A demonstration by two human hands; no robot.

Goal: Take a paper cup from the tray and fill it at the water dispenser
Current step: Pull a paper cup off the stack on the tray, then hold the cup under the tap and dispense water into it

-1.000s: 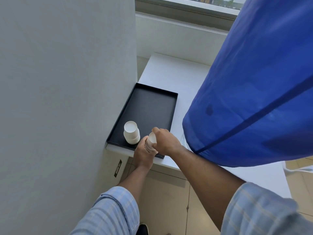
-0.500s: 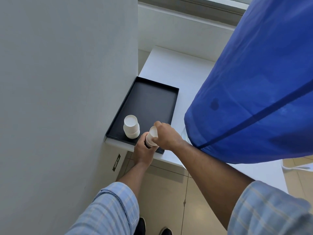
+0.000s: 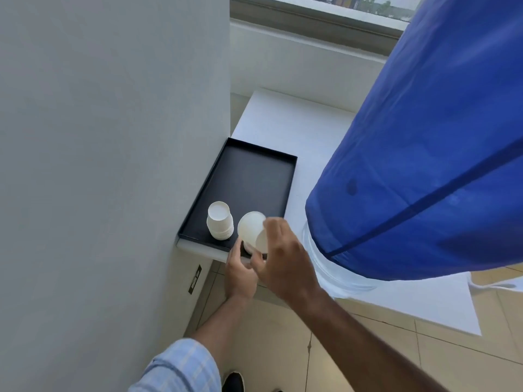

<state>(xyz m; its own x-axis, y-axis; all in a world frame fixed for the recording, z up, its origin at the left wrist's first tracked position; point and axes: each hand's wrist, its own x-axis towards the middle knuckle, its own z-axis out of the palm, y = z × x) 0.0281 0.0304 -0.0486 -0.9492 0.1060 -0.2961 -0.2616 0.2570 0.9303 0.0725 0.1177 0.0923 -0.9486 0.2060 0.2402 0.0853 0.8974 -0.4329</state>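
A black tray (image 3: 256, 172) lies on a white counter (image 3: 285, 123) against the wall. An upside-down stack of white paper cups (image 3: 219, 220) stands in its near left corner. Above the tray's near edge my right hand (image 3: 284, 260) grips a white paper cup (image 3: 250, 227), bottom toward me. Just below it, my left hand (image 3: 240, 275) curls around what looks like the other cups (image 3: 250, 251) of a small stack, mostly hidden. To the right rises the water dispenser's bottle under a blue cover (image 3: 410, 165); its white collar (image 3: 325, 267) shows below. The tap is out of view.
A grey wall (image 3: 113, 137) fills the left side, close to the tray. A window sill (image 3: 311, 21) runs along the back. Beige tiled floor (image 3: 353, 335) lies below the counter's front edge, with my shoe (image 3: 233, 381) on it. A small dark label (image 3: 195, 282) sits on the cabinet front.
My right hand has lifted one cup up and away from the small stack that both hands gripped. The left hand has stayed low at the tray's edge.
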